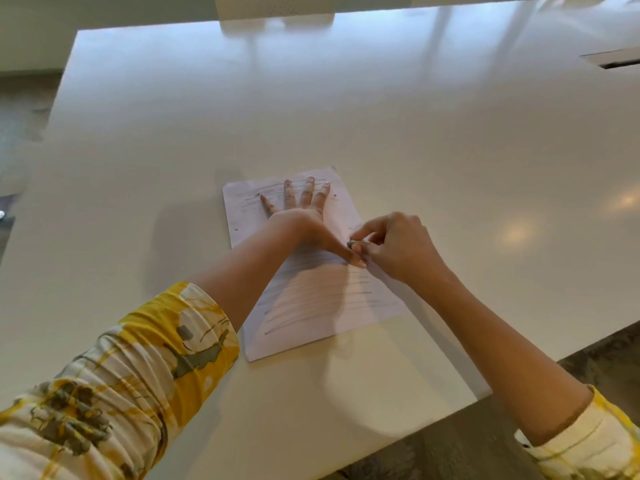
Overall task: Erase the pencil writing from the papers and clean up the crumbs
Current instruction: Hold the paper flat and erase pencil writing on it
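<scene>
A sheet of lined paper (311, 303) with grey pencil lines lies on the white table (346, 116). My left hand (301, 216) rests flat on the paper's upper half, fingers spread and straight, thumb stretched toward the right. My right hand (394, 244) pinches a small grey eraser (354, 244) at the paper's right edge, just beside the left thumb. A few dark eraser crumbs (335, 195) dot the paper's top part. The pencil lines on the lower half stay plainly visible.
The table's near right edge (519, 382) runs diagonally, with dark floor beyond it. A pale chair back (275, 8) stands at the far side. A slot opening (613, 60) sits in the tabletop at the far right.
</scene>
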Demonstrator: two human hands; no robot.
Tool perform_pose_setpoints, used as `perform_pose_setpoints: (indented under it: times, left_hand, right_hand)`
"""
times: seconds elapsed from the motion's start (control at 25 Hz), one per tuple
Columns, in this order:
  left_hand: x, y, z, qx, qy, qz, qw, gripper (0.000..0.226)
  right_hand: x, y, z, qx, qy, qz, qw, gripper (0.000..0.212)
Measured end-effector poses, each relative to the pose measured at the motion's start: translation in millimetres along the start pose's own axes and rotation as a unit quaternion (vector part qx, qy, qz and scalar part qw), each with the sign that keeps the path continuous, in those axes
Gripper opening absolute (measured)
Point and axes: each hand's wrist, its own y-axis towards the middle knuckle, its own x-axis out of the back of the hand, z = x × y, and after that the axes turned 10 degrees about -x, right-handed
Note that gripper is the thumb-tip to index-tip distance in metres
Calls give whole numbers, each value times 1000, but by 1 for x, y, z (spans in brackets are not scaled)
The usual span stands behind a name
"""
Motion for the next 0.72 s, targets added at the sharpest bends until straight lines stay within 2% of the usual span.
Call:
perform_pose_setpoints:
  times: [0.24,0.44,0.72]
  left_hand:
    - [3,-5,-2,-3,-9,7,1000,162]
    - [2,-5,-3,-1,-1,8,1000,161]
    - [4,-7,-2,3,-8,16,1000,162]
  right_hand:
    - [-8,32,24,41,-15,-104,994,11]
    - [-2,5,0,-1,9,-40,999,10]
    - [-5,32,22,-4,1,-89,996,10]
